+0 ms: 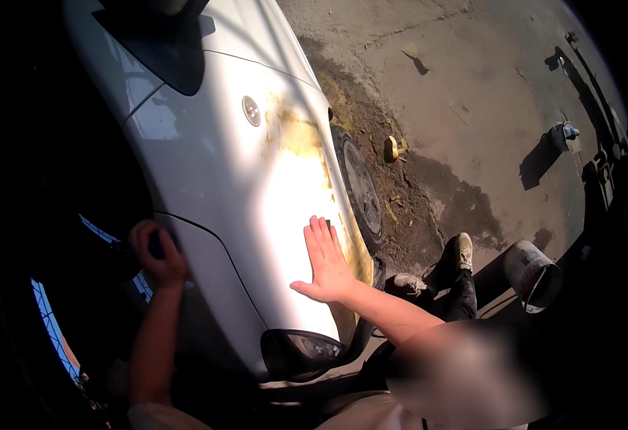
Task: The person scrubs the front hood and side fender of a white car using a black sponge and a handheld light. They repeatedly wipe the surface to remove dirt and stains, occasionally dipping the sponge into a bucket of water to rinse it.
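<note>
My right hand rests flat, palm down, on the sunlit front fender of a white car, fingers slightly spread and nothing held. Yellowish body filler shows in patches on the fender above my hand and along the wheel-arch edge. To the left, in shadow, my left hand curls around a dark rounded object that is too dim to identify. It is near the edge of the car's body. A headlight sits below my right hand, and an oval side indicator lamp is farther up.
The front wheel is beside the fender. Right of it are a yellow piece on dirt, a white bucket, a smaller pot and light shoes. A dark side mirror juts out at the top. A blurred patch hides the lower right.
</note>
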